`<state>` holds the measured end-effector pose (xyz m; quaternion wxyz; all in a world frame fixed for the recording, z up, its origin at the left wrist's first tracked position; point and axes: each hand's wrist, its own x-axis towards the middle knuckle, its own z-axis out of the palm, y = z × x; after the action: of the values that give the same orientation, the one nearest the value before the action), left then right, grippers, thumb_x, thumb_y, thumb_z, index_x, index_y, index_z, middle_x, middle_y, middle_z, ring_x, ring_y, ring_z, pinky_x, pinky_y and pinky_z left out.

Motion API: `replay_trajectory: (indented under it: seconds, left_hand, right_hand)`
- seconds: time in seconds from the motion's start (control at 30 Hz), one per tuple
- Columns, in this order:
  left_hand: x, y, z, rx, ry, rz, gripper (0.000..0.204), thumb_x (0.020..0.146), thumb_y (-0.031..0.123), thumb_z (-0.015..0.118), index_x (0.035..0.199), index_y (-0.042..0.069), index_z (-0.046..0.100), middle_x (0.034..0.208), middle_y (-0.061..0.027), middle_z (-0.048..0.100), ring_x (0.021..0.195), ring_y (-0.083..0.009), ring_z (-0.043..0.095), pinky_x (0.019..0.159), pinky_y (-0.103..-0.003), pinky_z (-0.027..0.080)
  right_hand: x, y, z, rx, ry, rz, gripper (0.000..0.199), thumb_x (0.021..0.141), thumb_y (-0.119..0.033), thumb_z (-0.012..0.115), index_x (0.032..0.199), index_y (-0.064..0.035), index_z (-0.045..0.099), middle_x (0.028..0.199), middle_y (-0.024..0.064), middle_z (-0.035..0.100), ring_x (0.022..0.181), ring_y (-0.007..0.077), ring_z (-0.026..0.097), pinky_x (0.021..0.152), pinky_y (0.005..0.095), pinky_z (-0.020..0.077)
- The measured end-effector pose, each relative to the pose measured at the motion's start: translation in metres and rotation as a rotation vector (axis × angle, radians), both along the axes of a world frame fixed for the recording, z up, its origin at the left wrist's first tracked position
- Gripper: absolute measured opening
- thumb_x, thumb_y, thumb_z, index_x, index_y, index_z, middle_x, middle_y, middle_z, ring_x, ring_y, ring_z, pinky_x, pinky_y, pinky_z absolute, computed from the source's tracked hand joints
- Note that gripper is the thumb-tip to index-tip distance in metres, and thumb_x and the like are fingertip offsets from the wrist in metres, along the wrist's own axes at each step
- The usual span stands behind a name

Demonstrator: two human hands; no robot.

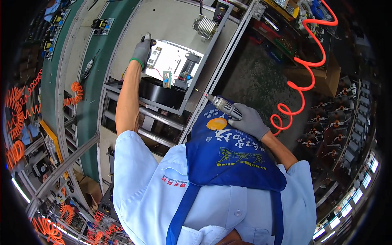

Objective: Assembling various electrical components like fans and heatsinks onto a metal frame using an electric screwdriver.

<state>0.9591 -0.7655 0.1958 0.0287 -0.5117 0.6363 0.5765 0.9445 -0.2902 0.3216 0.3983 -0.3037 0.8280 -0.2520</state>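
Note:
My left hand (143, 50), in a grey glove with a green cuff, is closed on the left edge of a bright metal housing (165, 61) with fins along its far side. On the housing sit a small green circuit board (167, 79), black cylindrical parts (190, 65) and a thin red wire. In my gloved right hand (250, 121) is a silver powered screwdriver (223, 106), held near my apron. Its thin bit points up and left toward the housing, apart from it. A round black part (161, 90) lies just below the housing, inside a grey metal frame (179, 111).
A ribbed metal part (205, 27) stands at the frame's far end. Metal rollers (161, 118) run below the frame. Orange coiled air hose (312, 63) hangs on the right. Left, a green conveyor (92, 53) bears a circuit board (102, 26) and another screwdriver (88, 67).

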Motion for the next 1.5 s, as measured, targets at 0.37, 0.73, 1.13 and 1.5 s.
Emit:
replay_trajectory:
  seconds: [0.37, 0.73, 1.13, 1.5]
  left_hand:
    - [-0.007, 0.01, -0.002, -0.128, -0.072, -0.156, 0.053, 0.093, 0.058, 0.049, 0.09, 0.009, 0.071, 0.082, -0.0135, 0.067, 0.074, -0.0207, 0.06, 0.072, -0.036, 0.046]
    - [0.002, 0.023, -0.004, -0.057, 0.037, -0.055, 0.055, 0.092, 0.057, 0.047, 0.09, 0.009, 0.072, 0.08, -0.0089, 0.066, 0.065, -0.02, 0.057, 0.065, -0.035, 0.045]
    - [-0.003, 0.023, -0.018, -0.085, -0.055, -0.087, 0.063, 0.093, 0.059, 0.041, 0.099, 0.004, 0.072, 0.1, -0.0209, 0.069, 0.101, -0.0358, 0.064, 0.088, -0.044, 0.046]
    - [0.044, 0.112, 0.077, -0.882, 0.203, 0.271, 0.045, 0.083, 0.043, 0.062, 0.1, 0.001, 0.062, 0.098, -0.0222, 0.063, 0.095, -0.039, 0.061, 0.084, -0.048, 0.048]
  right_hand:
    - [0.0, -0.013, -0.015, -0.003, -0.038, 0.003, 0.052, 0.073, -0.027, 0.076, 0.116, -0.0029, 0.058, 0.103, 0.0207, 0.064, 0.094, 0.0393, 0.064, 0.079, 0.0443, 0.0513]
    - [0.005, -0.025, -0.034, -0.04, -0.034, 0.009, 0.047, 0.074, -0.022, 0.079, 0.11, 0.0012, 0.06, 0.091, 0.0145, 0.068, 0.083, 0.0253, 0.069, 0.072, 0.035, 0.0525]
    - [0.008, -0.024, -0.076, -0.047, -0.052, -0.022, 0.034, 0.075, -0.023, 0.079, 0.094, -0.002, 0.059, 0.078, 0.0101, 0.065, 0.07, 0.0155, 0.063, 0.065, 0.0316, 0.0492]
    - [0.011, -0.012, -0.105, -0.163, -0.155, -0.053, 0.029, 0.079, -0.018, 0.076, 0.098, -0.0038, 0.06, 0.075, -0.0007, 0.057, 0.068, 0.0086, 0.051, 0.065, 0.0263, 0.0441]
